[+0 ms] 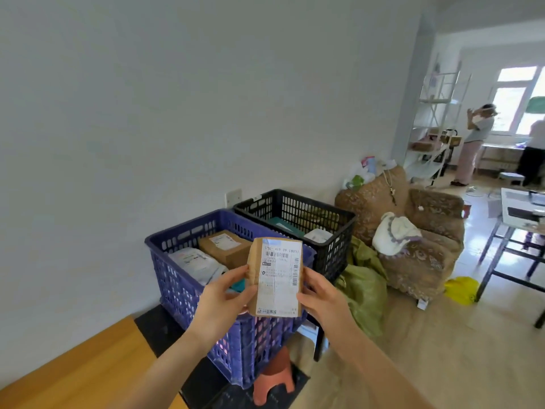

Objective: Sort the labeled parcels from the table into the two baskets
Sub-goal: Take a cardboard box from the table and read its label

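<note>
Brown cardboard parcel [275, 277], small and upright, bears a white shipping label with barcodes across its facing side. It is held in the air over the blue basket [182, 278], pinched at its edges between the left hand [219, 299] and right hand [323, 299].

parcel [275, 276]: between left hand [219, 299] and right hand [323, 296], before the near basket [182, 287]
near basket: left of the far basket [333, 249] — just beside it, above a stool [272, 376]
box [224, 246]: in the near basket
sack [365, 287]: between far basket and armchair [424, 261]
table [88, 373]: lower left corner
</note>
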A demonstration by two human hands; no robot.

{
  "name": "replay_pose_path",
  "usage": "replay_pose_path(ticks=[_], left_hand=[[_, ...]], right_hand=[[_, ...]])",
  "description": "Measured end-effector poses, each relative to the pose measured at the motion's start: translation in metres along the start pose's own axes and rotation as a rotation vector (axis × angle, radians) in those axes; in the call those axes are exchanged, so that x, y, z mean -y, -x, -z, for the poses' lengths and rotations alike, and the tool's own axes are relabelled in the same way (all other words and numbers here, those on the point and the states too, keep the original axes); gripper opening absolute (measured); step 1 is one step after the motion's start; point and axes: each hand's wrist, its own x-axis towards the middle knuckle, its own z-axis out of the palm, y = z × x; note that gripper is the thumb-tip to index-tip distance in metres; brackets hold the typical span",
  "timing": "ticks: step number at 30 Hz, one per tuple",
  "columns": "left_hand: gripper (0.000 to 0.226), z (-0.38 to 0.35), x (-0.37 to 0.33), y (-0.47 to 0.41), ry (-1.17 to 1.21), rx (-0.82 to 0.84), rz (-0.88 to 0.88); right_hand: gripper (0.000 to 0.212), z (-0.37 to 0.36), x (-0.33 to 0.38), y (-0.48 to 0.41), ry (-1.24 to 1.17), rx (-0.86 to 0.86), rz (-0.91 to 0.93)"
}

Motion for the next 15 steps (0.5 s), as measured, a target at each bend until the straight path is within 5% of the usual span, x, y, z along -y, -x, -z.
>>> replay_pose_path(ticks=[15], left_hand=[[0.040,-0.062,0.043,-0.165,-0.010,-0.010,0.068]], right_hand=[[0.046,0.070,-0.027,-0.157,-0.036,-0.069,-0.053]])
